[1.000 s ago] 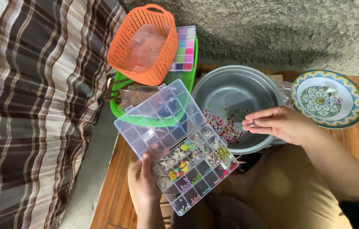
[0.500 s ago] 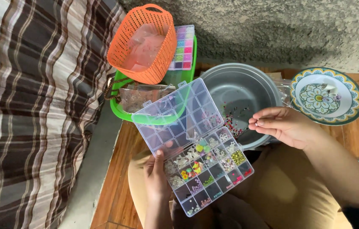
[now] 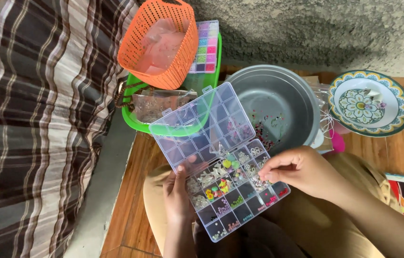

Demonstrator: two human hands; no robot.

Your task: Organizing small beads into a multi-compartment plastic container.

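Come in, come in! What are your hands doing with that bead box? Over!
Left hand grips clear plastic compartment box, lid open. Right hand pinching at beads inside. Round metal bowl behind; nothing blocking.

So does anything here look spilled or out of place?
Loose beads lie scattered in the bottom of the metal bowl rather than in a compartment. The clear bead organiser is held tilted by the left hand, its lid open. Nothing looks broken.

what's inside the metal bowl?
A scatter of small coloured beads lies on the metal bowl floor. The open clear organizer box covers its near-left edge, hiding anything there.
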